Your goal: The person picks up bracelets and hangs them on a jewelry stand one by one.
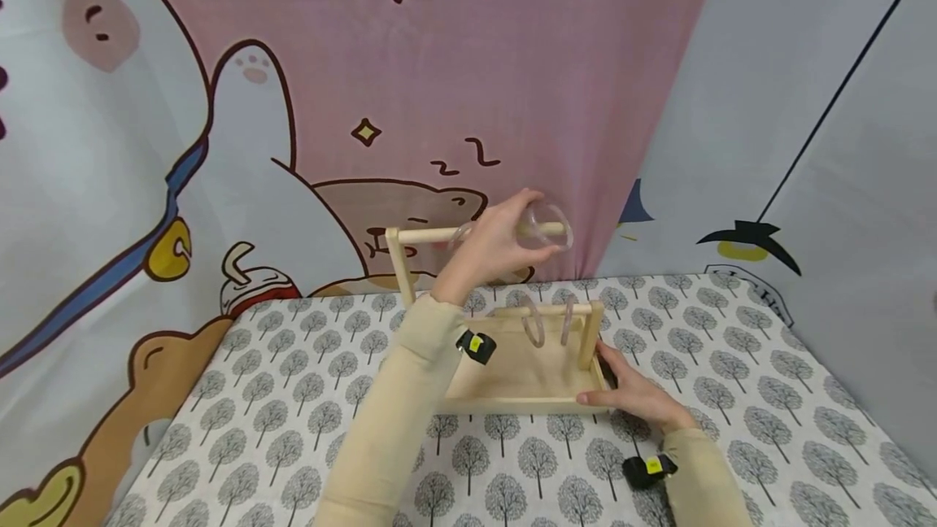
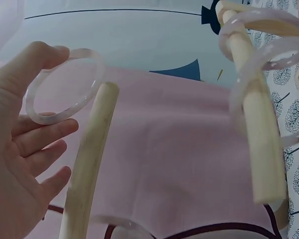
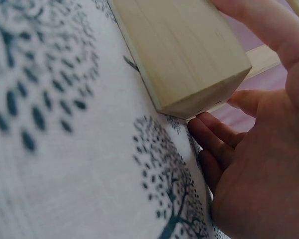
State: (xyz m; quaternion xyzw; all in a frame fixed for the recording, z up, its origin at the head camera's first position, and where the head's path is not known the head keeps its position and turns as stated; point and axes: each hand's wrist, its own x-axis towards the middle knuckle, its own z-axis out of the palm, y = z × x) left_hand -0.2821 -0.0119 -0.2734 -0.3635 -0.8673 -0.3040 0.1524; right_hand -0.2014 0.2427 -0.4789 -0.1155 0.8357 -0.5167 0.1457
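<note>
My left hand (image 1: 501, 236) pinches a translucent bangle (image 2: 100, 72) between thumb and fingers. It is at the free end of the upper rod (image 2: 92, 154) of a wooden bangle stand (image 1: 505, 407). In the left wrist view the rod's tip lies right beside the ring's edge. Another bangle (image 1: 459, 236) hangs on that rod, partly hidden behind the hand. Two pale bangles hang on the lower rod (image 2: 261, 129). My right hand (image 1: 635, 390) grips the stand's right end, with the thumb at the front rim and fingers along the side.
The stand's tray base rests on a table with a tree-print cloth (image 1: 293, 429). A taller post (image 1: 402, 267) at left carries the upper rod; a shorter post (image 1: 590, 336) at right carries the lower one. A cartoon-print curtain (image 1: 571, 63) hangs behind the table.
</note>
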